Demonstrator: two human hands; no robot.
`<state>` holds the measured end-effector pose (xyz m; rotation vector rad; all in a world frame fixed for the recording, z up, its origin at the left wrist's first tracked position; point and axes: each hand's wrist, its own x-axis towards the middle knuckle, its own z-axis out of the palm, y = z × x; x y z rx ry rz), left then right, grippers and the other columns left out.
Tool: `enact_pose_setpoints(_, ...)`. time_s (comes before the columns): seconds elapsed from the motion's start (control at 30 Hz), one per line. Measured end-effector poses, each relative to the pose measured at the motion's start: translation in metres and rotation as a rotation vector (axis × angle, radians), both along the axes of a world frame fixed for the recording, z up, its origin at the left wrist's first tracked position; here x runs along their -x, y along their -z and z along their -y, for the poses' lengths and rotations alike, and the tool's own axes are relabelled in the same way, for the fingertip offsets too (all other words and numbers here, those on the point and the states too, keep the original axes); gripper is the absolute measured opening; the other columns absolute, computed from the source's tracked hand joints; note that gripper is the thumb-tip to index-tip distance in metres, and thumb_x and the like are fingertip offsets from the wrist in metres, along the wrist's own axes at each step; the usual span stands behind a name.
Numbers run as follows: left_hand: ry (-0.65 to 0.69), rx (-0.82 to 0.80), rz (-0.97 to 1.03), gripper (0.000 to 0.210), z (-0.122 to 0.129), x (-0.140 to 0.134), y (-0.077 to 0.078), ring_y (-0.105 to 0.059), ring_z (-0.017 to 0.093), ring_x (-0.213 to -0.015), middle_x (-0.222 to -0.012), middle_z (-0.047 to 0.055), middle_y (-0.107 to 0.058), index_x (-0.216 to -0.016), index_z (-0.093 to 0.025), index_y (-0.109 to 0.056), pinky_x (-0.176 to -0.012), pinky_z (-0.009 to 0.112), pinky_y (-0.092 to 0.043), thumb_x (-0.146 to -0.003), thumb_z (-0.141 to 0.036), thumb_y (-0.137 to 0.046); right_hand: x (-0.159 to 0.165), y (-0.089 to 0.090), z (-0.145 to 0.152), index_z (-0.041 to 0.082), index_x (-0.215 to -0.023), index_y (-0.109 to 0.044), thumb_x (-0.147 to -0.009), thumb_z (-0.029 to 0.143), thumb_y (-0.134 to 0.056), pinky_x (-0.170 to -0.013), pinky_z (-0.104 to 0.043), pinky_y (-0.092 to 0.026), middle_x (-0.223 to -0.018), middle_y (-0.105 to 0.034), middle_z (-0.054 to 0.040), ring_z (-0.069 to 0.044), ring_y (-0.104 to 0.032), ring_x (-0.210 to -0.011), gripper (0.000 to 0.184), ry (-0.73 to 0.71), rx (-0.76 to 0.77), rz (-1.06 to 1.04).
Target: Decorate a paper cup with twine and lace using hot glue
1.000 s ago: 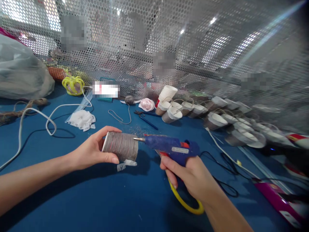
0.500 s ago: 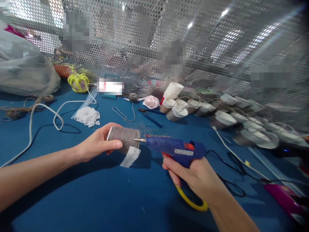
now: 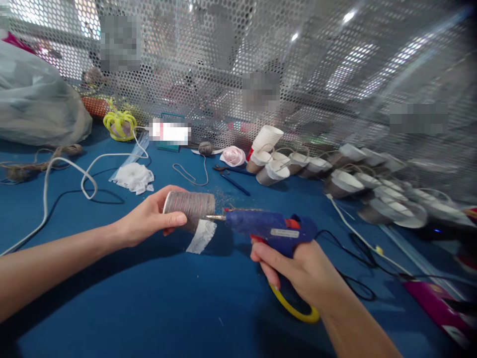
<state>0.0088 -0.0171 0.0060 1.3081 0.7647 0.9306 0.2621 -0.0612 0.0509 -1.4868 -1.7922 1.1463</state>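
Note:
My left hand (image 3: 158,216) is wrapped round a paper cup (image 3: 190,206) wound with grey-brown yarn, lying on its side with its white end toward my palm. From the cup's right end hangs a strip of white lace (image 3: 201,236), partly stuck to it. My right hand (image 3: 290,266) grips a blue hot glue gun (image 3: 268,227), with fingers at its red trigger. The gun's metal nozzle points left, right at the top of the lace by the cup's edge; whether they touch I cannot tell. Yellow scissor handles (image 3: 294,308) show below my right hand, partly hidden by it.
Several yarn-wrapped cups (image 3: 274,171) stand along the back right. White lace (image 3: 134,177), pliers (image 3: 234,183), a pink fabric rose (image 3: 233,156) and a yarn ball (image 3: 205,148) lie beyond my hands. A white cable (image 3: 46,199) loops at left; a black cord (image 3: 357,288) trails right. Perforated metal closes the back.
The cup has turned slightly and shifted a little left and up in my left hand. The nozzle now sits at the lace's top edge rather than over the yarn.

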Motion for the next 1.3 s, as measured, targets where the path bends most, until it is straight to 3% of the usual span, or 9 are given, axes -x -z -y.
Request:
enact_pose_setpoints(0.2,0.011,-0.015,-0.017,0.059,0.0020,0.0003,-0.0009,-0.045,0.007,-0.054,-0.070,-0.004,-0.052,-0.105,-0.017,-0.046,-0.045,0.017,-0.038,-0.060,-0.041,-0.076,-0.0004,0.0009,-0.0012,0.018,-0.063,-0.058,-0.080,0.042,-0.056,-0.042,-0.022,-0.042,-0.035,-0.047,0.0051,-0.009,-0.044,-0.035,0.029,0.058,0.017,-0.040)
enact_pose_setpoints(0.37,0.042,-0.016,0.048,0.058,0.0034,-0.0006,-0.0005,-0.056,0.012,-0.073,-0.084,0.000,-0.059,-0.105,-0.019,-0.047,-0.068,0.024,-0.047,-0.059,-0.032,-0.078,0.0001,0.0027,-0.0029,0.018,-0.060,-0.056,-0.080,0.043,-0.056,-0.039,-0.022,-0.039,-0.037,-0.045,0.0053,-0.008,-0.042,-0.034,0.032,0.098,-0.008,-0.068)
enact_pose_setpoints(0.73,-0.003,-0.057,0.047,0.056,0.0000,0.0009,0.0049,-0.055,0.011,-0.068,-0.080,-0.002,-0.058,-0.105,-0.020,-0.047,-0.063,0.022,-0.046,-0.059,-0.027,-0.078,-0.0025,0.0021,-0.0011,0.019,-0.052,-0.052,-0.079,0.044,-0.057,-0.043,-0.023,-0.041,-0.039,-0.047,0.0034,-0.008,-0.043,-0.036,0.037,0.036,-0.001,-0.032)
enact_pose_setpoints(1.07,-0.011,-0.161,0.015,0.056,0.0024,0.0002,0.0027,-0.057,0.014,-0.070,-0.080,0.000,-0.061,-0.106,-0.022,-0.049,-0.060,0.022,-0.045,-0.058,-0.022,-0.079,0.0013,0.0013,-0.0024,0.017,-0.058,-0.055,-0.078,0.042,-0.058,-0.038,-0.021,-0.039,-0.037,-0.046,0.0047,-0.008,-0.043,-0.035,0.032,0.124,-0.027,-0.091)
enact_pose_setpoints(1.3,-0.030,-0.150,0.046,0.054,0.0010,0.0005,0.0039,-0.054,0.010,-0.064,-0.078,-0.002,-0.059,-0.103,-0.023,-0.049,-0.057,0.019,-0.044,-0.058,-0.020,-0.078,0.0023,0.0011,0.0011,0.018,-0.060,-0.055,-0.077,0.041,-0.060,-0.041,-0.022,-0.040,-0.036,-0.046,0.0046,-0.008,-0.043,-0.036,0.029,0.123,-0.040,-0.063)
